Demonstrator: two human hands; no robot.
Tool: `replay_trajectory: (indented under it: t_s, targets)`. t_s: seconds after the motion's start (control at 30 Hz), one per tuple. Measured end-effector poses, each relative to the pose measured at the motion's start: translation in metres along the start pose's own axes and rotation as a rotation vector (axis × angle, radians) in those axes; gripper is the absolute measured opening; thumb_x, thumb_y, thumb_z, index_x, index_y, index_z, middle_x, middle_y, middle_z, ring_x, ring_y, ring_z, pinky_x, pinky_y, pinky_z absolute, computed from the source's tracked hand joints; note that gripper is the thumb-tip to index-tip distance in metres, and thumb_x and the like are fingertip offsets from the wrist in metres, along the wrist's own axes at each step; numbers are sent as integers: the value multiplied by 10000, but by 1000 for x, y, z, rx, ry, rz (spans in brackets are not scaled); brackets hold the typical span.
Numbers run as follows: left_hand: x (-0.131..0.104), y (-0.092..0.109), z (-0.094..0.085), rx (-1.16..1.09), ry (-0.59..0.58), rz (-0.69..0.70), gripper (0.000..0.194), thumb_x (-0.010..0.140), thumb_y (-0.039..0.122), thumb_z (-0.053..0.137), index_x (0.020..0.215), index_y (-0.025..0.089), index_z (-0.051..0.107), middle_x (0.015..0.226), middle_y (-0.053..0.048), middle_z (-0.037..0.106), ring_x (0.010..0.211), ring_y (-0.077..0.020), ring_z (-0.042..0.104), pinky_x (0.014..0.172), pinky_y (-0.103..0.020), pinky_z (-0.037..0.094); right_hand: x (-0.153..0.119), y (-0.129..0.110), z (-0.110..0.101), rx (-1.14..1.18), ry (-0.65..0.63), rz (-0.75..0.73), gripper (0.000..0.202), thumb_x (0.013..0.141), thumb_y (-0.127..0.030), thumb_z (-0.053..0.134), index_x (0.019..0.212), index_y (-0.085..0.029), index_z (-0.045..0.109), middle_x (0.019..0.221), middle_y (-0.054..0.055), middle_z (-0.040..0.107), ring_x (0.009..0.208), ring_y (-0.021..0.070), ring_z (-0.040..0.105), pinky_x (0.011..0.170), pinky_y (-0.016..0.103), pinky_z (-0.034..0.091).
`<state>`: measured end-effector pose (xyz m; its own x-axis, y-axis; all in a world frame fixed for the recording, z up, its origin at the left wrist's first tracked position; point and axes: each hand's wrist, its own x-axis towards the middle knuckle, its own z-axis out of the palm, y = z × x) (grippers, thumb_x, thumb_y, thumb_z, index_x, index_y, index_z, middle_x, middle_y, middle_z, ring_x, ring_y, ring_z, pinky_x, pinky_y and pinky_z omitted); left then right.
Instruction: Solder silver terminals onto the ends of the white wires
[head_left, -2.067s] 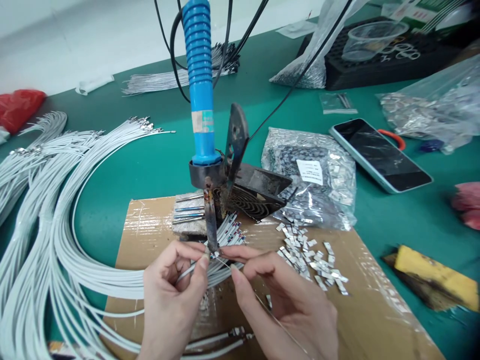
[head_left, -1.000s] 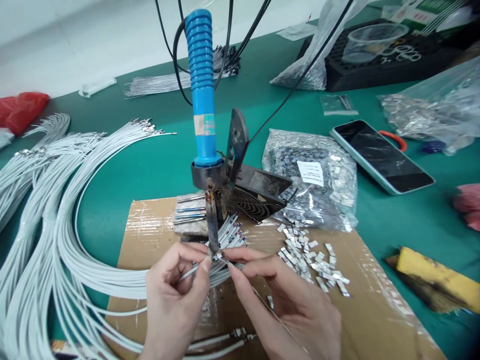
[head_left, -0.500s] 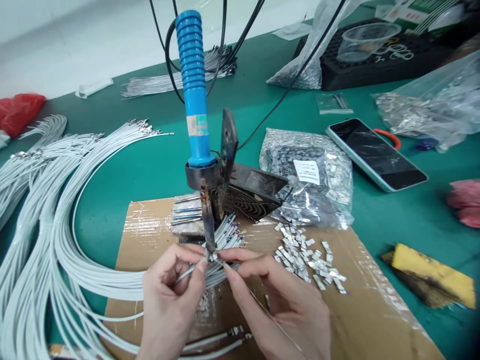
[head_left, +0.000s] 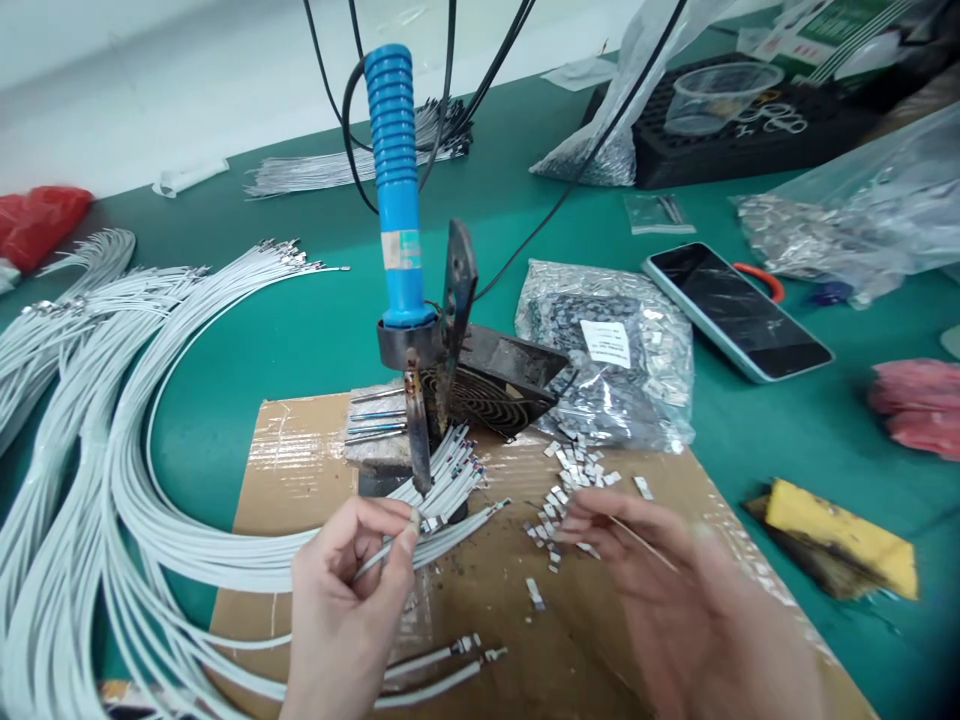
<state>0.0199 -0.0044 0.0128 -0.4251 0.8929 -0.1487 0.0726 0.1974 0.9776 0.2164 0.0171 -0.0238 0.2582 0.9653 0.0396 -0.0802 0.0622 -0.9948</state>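
My left hand (head_left: 356, 590) pinches a white cable (head_left: 371, 560) close to its end, where a small metal clip (head_left: 433, 524) sticks out past the fingertips. Right above that clip is the tip of a soldering iron (head_left: 420, 465) with a blue handle (head_left: 396, 190), held upright in a stand. My right hand (head_left: 675, 590), smeared by motion, is over the loose metal clips (head_left: 559, 490) with a thin solder wire (head_left: 641, 542) running out of its closed fingers. Whether its fingertips touch a clip cannot be made out. More white cable ends (head_left: 457, 465) lie behind my left hand.
Brown cardboard (head_left: 292, 460) covers the green table (head_left: 225, 340) under my hands. Big bundles of white cables (head_left: 135, 480) curve along the left. A bag of clips (head_left: 600, 350), a phone (head_left: 739, 310) and a yellow sponge (head_left: 840, 530) are on the right.
My right hand has left the iron's tip and moved right to the loose clips, taking the solder wire along. My left hand stays near the tip, still pinching the cable.
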Motion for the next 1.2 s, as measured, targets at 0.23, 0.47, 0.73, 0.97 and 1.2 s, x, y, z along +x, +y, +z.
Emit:
replay_trajectory:
  t_s: [0.23, 0.47, 0.73, 0.97, 1.2]
  targets:
    - [-26, -20, -7, 74, -97, -52, 171, 850, 284, 752, 696, 215, 722, 837, -55, 750, 663, -156, 639, 480, -186, 409, -10, 17, -52, -197, -46, 112, 440, 1032, -490, 558, 850, -249, 877, 731, 71, 818, 619, 206, 770, 580, 243, 662]
    - [-51, -59, -18, 230, -373, 252, 199, 887, 308, 732, 700, 250, 765, 717, -44, 767, 646, -188, 637, 639, -283, 483, -19, 14, -42, -552, -361, -247, 87, 907, -210, 762, 964, -257, 808, 845, 25, 786, 681, 179, 740, 597, 237, 615]
    - [-49, -76, -52, 572, -88, 502, 350, 957, 125, 660, 1252, 296, 740, 1034, -39, 699, 813, -169, 706, 796, -252, 529, -13, 20, -31, -685, -469, -354, 59, 917, -206, 728, 875, -247, 725, 735, 5, 712, 641, 178, 689, 589, 276, 579]
    - [-39, -76, -65, 771, -124, 630, 230, 960, 64, 626, 1093, 238, 696, 1080, -67, 639, 997, -230, 684, 932, -309, 501, -21, 13, -28, -671, -398, -194, 69, 897, -234, 705, 829, -243, 704, 644, -18, 673, 522, 151, 638, 502, 242, 533]
    - [-28, -26, -80, 660, -607, 453, 169, 1020, 109, 541, 1031, 265, 603, 883, 5, 683, 786, -166, 674, 749, -231, 510, -26, 14, -28, -525, -231, 81, 126, 911, -335, 671, 859, -221, 650, 618, 13, 716, 509, 166, 704, 505, 228, 606]
